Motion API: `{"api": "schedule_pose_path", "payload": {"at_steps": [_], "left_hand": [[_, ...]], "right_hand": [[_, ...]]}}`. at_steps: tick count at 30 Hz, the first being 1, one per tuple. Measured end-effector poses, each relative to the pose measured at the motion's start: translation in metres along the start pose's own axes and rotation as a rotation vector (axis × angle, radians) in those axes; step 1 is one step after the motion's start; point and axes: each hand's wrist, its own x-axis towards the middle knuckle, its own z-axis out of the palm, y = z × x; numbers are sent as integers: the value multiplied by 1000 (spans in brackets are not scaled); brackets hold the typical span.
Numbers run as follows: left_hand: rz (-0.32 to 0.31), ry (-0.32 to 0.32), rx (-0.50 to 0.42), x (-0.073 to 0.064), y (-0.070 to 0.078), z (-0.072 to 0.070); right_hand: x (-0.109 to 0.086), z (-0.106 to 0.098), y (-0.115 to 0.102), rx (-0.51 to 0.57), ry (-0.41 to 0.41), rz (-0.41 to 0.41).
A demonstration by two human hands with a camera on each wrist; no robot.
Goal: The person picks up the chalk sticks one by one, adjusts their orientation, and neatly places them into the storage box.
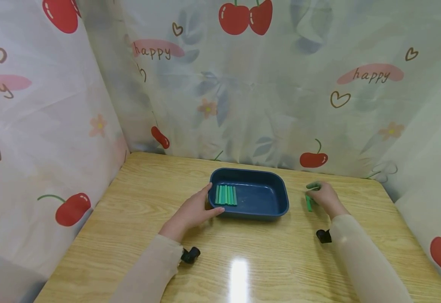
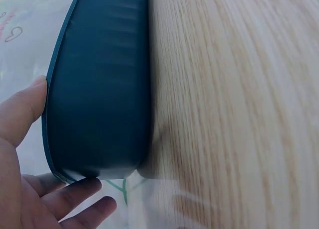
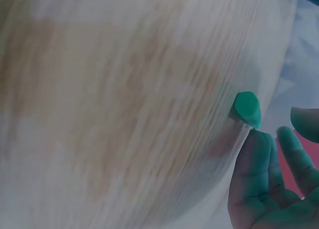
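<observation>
A dark blue plastic tub [image 1: 260, 216] stands on the wooden table, with several green sticks [image 1: 226, 195] side by side along its left end. At the tub's left front corner, my left hand [image 1: 194, 210] rests with thumb on the front rim and forefinger along the left rim. Seen from the left wrist, the hand's thumb and fingers touch the tub's wall [image 2: 99, 89]. Right of the tub, my right hand [image 1: 326, 198] hangs over another green stick [image 1: 309, 205]. In the right wrist view, its fingertips [image 3: 256, 139] are right at the stick's end [image 3: 246, 108], thumb spread apart from them.
The wooden table [image 1: 148, 189] runs up to a patterned curtain [image 1: 243, 105] behind and on both sides. Black wrist cameras, one on the left sleeve [image 1: 191, 255] and one on the right [image 1: 323, 236], sit low over the tabletop.
</observation>
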Motion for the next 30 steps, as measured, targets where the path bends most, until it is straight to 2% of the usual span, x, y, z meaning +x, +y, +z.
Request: {"api": "schedule_pose_path", "payload": {"at_steps": [11,21,30], "left_hand": [[9,-2,-17,0,-1,0],[10,4,-19,1,-3,1],[1,3,-21,2,-3,2]], "right_hand": [[5,2,3,-60,-32,33],[9,4,-1,-123,-105,41],[9,6,-2,-179,-89,39]]}}
